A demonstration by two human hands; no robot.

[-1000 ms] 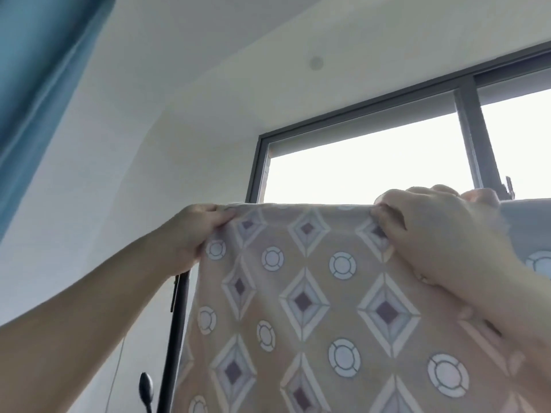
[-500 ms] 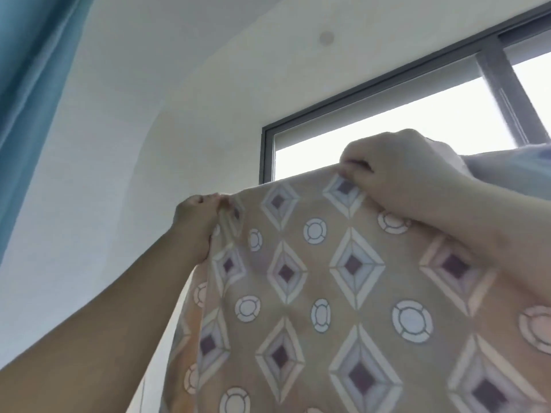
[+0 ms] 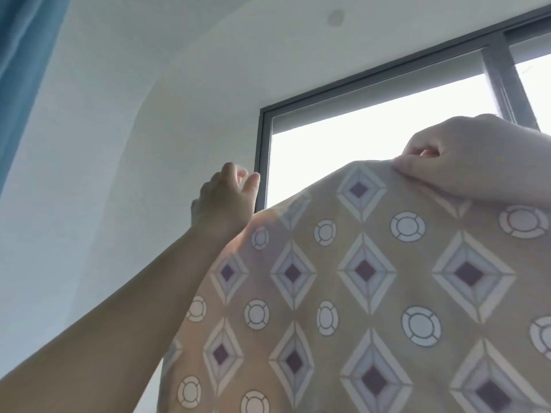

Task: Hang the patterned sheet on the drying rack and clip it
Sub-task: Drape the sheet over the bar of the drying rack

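Pinches top edge of patterned sheet (image 3: 357, 293) with right hand (image 3: 465, 165), at right | holds nothing in left hand (image 3: 225, 204), fingers loosely apart, just left of sheet | window (image 3: 372, 132) far behind

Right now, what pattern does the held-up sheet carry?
The patterned sheet is tan with grey-white diamonds, purple centres, and white rings; head view.

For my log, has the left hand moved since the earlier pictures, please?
Yes: the left hand let go of the sheet and rose toward the window frame's upright.
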